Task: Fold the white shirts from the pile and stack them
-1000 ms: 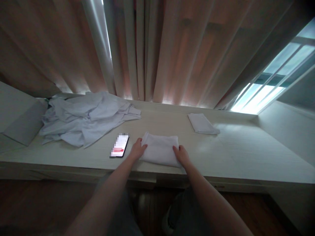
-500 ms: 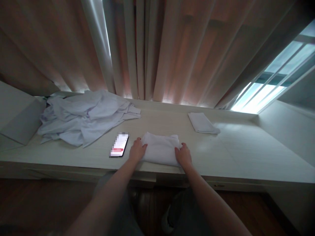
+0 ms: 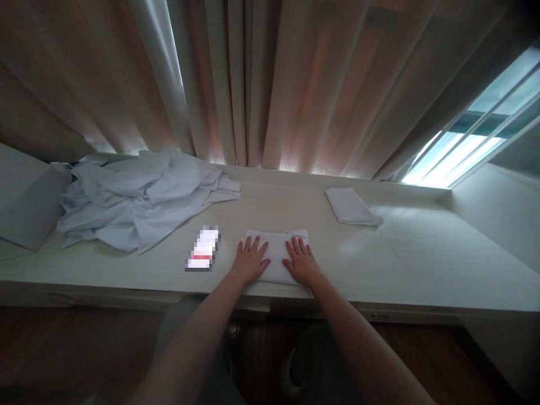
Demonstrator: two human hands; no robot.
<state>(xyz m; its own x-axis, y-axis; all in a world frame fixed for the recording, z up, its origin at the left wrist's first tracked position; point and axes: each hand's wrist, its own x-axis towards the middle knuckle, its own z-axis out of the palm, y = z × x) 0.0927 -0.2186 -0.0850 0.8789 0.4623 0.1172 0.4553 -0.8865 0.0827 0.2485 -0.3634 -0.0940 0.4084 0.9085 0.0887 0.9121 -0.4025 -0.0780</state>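
A folded white cloth [image 3: 276,256] lies flat near the front edge of the pale desk [image 3: 400,264]. My left hand [image 3: 250,261] rests on its left side, palm down with fingers spread. On its right side lies my right hand [image 3: 301,261], likewise flat and open. Both hands press on the cloth's top and cover part of it. Behind and to the right is another folded white cloth [image 3: 351,206]. A crumpled heap of white fabric [image 3: 147,197] spreads over the left part of the desk.
Left of my hands lies a phone [image 3: 203,248], its screen blurred out. A light-coloured box-like object [image 3: 29,197] stands at the far left. Long curtains [image 3: 312,90] hang behind the desk, with a barred window [image 3: 472,135] at the right.
My hands have moved from the cloth's left and right edges inward onto its top, and their fingers have spread flat. The view has shifted slightly.
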